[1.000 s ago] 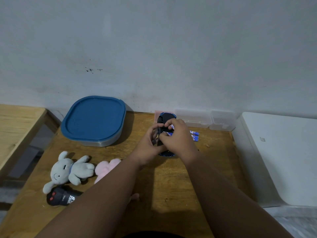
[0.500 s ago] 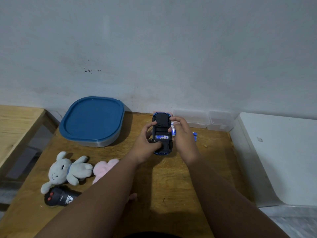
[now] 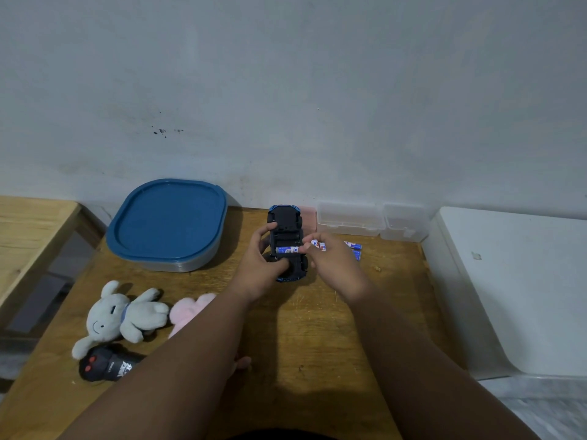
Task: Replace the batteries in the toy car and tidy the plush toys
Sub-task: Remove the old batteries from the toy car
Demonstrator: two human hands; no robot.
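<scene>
The toy car (image 3: 286, 229) lies upside down on the wooden table (image 3: 317, 328), black underside up, its battery bay uncovered. One blue and white battery (image 3: 287, 250) sits across the bay. My left hand (image 3: 260, 268) grips the car's left side. My right hand (image 3: 333, 265) pinches another battery (image 3: 319, 245) just right of the car. More batteries (image 3: 355, 247) lie on the table behind that hand. A grey plush (image 3: 122, 315), a pink plush (image 3: 187, 311) partly hidden by my left arm, and a black plush (image 3: 106, 366) lie at the front left.
A lidded blue container (image 3: 168, 222) stands at the back left. Clear plastic boxes (image 3: 371, 220) and a pink one (image 3: 307, 214) line the wall. A white bin (image 3: 514, 287) sits off the table's right edge. A second wooden surface (image 3: 28, 236) is at far left.
My hands parted from over the car, baring its underside and one battery in the bay. My right hand drew a battery out to the car's right.
</scene>
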